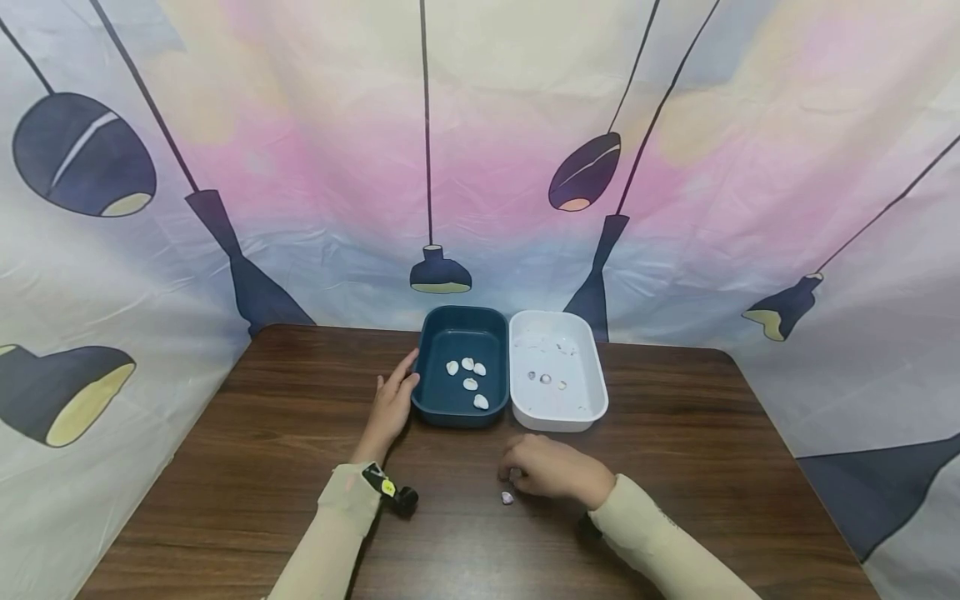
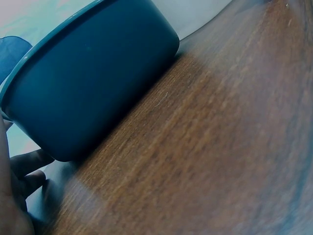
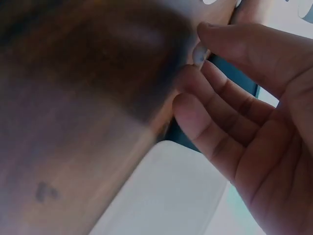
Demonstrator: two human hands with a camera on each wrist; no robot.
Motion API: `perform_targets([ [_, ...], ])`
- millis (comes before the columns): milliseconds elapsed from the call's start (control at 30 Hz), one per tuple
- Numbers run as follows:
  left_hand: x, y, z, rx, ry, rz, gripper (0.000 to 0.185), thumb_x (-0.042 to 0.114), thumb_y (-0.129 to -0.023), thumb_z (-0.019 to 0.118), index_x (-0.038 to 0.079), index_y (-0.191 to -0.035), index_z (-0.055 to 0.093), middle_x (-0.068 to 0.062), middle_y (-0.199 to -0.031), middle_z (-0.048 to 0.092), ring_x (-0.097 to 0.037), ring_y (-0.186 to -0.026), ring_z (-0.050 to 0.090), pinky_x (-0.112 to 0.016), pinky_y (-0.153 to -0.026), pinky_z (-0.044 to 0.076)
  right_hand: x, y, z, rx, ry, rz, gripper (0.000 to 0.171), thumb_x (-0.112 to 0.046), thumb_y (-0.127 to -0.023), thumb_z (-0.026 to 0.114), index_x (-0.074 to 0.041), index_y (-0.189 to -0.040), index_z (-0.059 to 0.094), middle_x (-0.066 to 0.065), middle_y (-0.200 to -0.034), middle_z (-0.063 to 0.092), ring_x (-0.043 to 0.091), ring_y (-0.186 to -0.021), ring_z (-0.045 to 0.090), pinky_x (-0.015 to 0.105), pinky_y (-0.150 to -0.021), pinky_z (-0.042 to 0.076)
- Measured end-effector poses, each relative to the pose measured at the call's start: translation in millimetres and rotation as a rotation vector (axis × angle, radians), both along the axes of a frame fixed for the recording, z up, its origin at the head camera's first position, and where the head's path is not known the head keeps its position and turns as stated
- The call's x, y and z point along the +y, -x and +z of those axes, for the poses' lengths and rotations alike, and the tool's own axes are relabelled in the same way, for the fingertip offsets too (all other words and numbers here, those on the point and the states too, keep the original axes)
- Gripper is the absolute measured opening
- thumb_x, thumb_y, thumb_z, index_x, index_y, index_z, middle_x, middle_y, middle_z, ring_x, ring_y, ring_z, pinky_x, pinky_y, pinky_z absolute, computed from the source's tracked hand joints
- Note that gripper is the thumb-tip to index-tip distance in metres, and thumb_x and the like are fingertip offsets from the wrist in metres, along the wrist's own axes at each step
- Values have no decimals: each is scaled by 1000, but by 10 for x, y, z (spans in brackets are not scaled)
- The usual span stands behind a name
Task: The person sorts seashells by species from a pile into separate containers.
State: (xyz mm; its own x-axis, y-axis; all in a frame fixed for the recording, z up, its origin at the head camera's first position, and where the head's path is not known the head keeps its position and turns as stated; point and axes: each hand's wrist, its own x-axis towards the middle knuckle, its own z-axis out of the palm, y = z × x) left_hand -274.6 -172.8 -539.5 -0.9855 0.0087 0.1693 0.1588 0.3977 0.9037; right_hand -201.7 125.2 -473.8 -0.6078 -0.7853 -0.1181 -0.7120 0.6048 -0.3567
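My left hand point(image 1: 392, 406) rests against the left side of a dark teal tray point(image 1: 422, 392), its fingers extended along the wall; the left wrist view shows fingers at the tray's point(image 2: 93, 78) lower corner. Several white shells point(image 1: 481, 402) lie inside that tray. In front of the trays, my right hand point(image 1: 551, 468) is low over the table. Its thumb and fingertips pinch a small pale shell point(image 3: 199, 54), partly hidden by the fingers. A small purplish shell point(image 1: 507, 498) lies on the wood just in front of that hand.
A white tray point(image 1: 597, 398) stands right beside the teal one and holds several small shiny pieces point(image 1: 546, 378). Both stand near the back edge of the brown wooden table point(image 1: 247, 467). Behind hangs a cloth point(image 1: 337, 167) printed with lamps.
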Motion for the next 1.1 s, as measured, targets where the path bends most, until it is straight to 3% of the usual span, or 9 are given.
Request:
perform_targets([
  [200,-9,8,-9,16,2,-7,53,28,-115,42,17,-166,37,-11,-166,41,-37,-153,36,-56,-128,-11,55,44,156,-27,50,-20,25,4,-85,77,-10,-105,82,-4,-93,67,6,-81,58,21,-74,56],
  [433,-2,0,-7,15,0,-8,53,28,-115,42,16,-166,37,-11,-167,40,-37,-154,36,-55,-128,-11,118,94,276,-40,42,-75,24,4,-86,75,-10,-105,82,-6,-93,67,6,-82,58,25,-78,57],
  [800,-8,-2,8,7,-5,-16,52,28,-115,42,19,-166,37,-12,-167,40,-37,-154,35,-55,-128,-12,256,230,466,30,118,-54,21,8,-85,72,-4,-101,81,1,-96,72,10,-84,63,28,-78,59],
  [1100,-6,-13,15,9,0,-14,52,28,-115,42,21,-166,38,-11,-167,40,-38,-154,35,-54,-129,-11,445,439,581,72,154,-9,22,8,-87,70,-3,-101,81,2,-94,73,14,-84,63,32,-79,58],
])
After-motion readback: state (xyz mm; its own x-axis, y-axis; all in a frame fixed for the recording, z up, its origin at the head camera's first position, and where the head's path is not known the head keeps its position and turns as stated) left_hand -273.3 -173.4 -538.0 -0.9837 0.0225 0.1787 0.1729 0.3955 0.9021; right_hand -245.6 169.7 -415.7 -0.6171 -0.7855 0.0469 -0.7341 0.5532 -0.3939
